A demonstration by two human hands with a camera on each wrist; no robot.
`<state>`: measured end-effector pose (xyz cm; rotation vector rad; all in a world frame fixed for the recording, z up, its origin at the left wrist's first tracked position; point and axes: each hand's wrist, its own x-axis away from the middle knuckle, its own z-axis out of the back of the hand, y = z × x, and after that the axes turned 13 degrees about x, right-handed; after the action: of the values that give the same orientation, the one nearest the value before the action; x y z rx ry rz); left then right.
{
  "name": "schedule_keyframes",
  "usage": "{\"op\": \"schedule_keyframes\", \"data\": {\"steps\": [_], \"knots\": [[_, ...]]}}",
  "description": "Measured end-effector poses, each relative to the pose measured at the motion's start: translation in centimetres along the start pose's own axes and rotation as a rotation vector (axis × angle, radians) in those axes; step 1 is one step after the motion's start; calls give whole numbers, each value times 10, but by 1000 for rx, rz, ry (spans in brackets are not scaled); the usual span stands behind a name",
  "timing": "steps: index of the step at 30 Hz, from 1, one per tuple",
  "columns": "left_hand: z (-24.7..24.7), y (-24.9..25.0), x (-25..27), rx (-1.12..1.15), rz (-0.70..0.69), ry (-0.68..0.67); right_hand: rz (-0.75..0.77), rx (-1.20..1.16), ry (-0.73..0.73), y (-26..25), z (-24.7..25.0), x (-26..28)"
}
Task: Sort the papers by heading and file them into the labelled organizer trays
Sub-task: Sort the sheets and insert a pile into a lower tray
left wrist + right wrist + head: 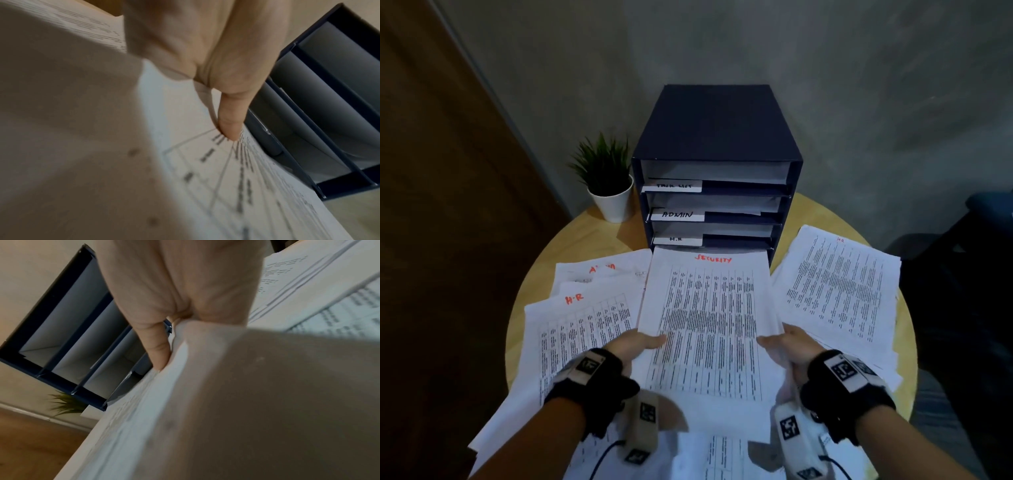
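Observation:
A stack of papers headed SECURITY in red is held above the table, its far edge at the bottom slot of the dark blue organizer. My left hand pinches the stack's left edge, thumb on top. My right hand pinches its right edge, thumb on top. The trays above carry white labels: TASK LIST, ADMIN and H.R; each holds sheets. The bottom tray's label is hidden behind the stack.
On the round wooden table lie an H-R pile at left, an ADMIN pile behind it, and another H.R pile at right. A potted plant stands left of the organizer. More sheets lie near me.

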<state>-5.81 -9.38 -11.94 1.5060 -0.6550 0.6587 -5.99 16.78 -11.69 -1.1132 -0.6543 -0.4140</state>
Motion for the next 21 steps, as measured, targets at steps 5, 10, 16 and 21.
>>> {"op": "schedule_keyframes", "data": {"steps": [5,10,16,21], "knots": [[0,24,-22,-96,3,88,29,-73,35,-25,10,-18],[-5,43,-40,-152,-86,156,49,-109,58,-31,16,-30],[-4,69,-66,0,-124,152,72,-167,-122,-6,23,-29],[-9,65,-61,44,-39,-28,129,-337,36,-5,19,-36]]}}
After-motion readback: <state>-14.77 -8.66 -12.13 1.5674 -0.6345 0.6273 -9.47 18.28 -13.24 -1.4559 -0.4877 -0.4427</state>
